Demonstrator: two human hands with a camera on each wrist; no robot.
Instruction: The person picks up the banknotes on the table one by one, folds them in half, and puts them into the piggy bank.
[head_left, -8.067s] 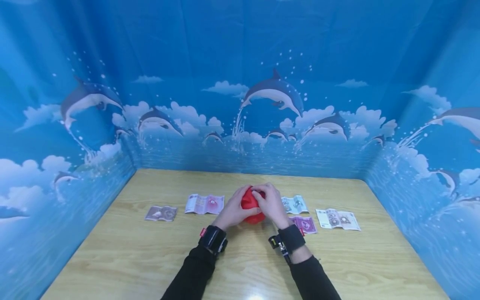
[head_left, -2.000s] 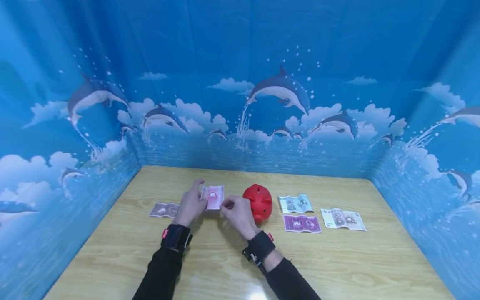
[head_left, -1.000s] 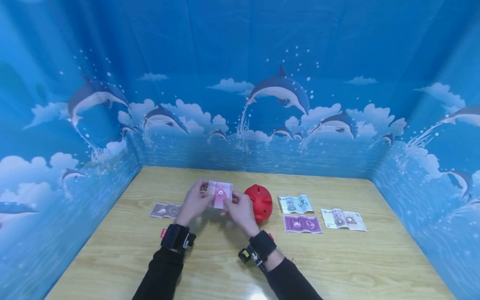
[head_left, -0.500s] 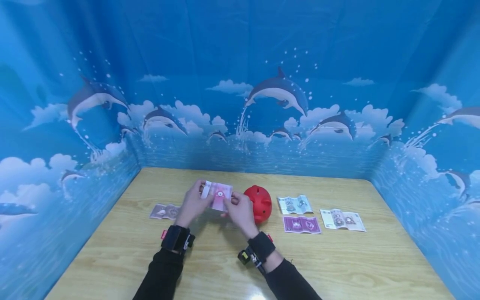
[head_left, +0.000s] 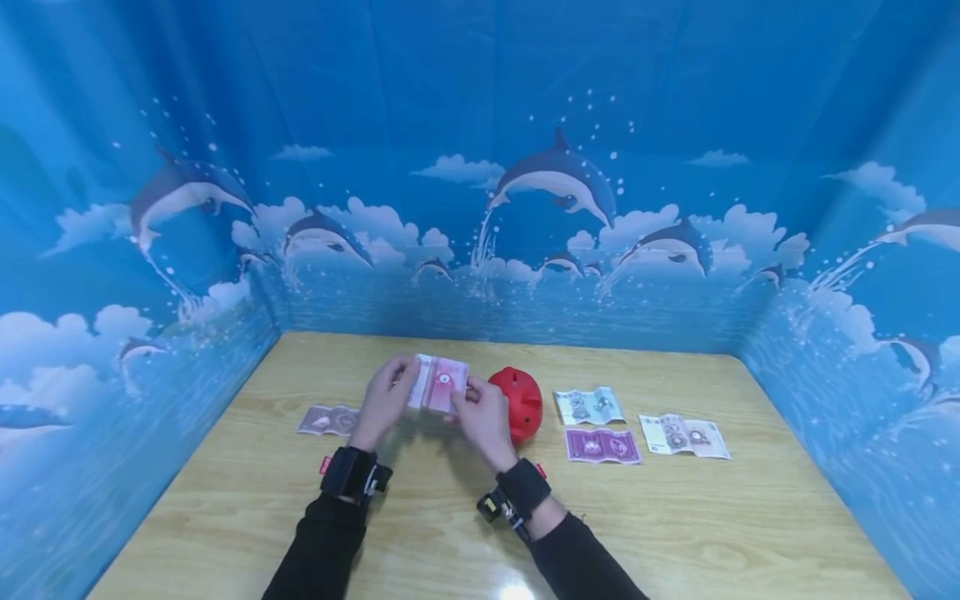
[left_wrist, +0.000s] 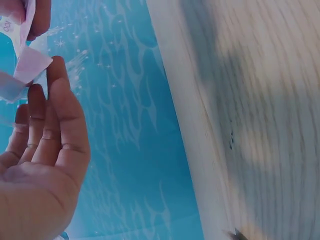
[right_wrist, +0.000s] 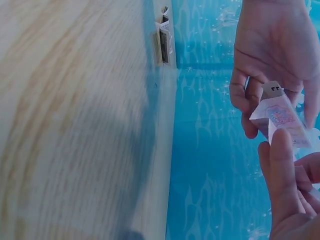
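Rounded red piggy bank (head_left: 521, 403), contents hidden; creased pink banknote (head_left: 442, 382), which my left hand (head_left: 384, 402) and right hand (head_left: 484, 418) are pinching.

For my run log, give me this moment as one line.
left hand: at left end of pink banknote; right hand: pinches its right end; red piggy bank: on table, beside right hand; four other banknotes: on table

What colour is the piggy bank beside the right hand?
Red, with small dark marks; the piggy bank shows best in the head view.
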